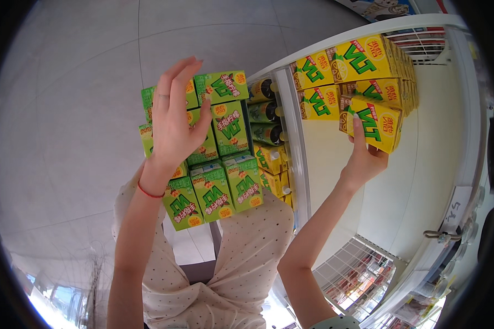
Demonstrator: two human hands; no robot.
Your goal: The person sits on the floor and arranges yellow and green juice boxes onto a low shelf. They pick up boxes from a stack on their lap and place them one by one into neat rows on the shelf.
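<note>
Bottles (264,112) beside white shelf (335,159)

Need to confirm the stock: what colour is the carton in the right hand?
Yellow with green lettering, seen in the head view: carton, right hand.

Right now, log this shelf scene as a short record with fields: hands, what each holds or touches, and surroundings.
left hand: left hand open, fingers spread, laid against the green drink cartons
right hand: right hand grips a yellow drink carton at the front of the yellow carton row
shelf: white shelf, bare surface beside the yellow cartons
between stacks: dark bottles lying in a column, more yellow packs below them
lower right: wire rack
floor: grey tiles
</note>
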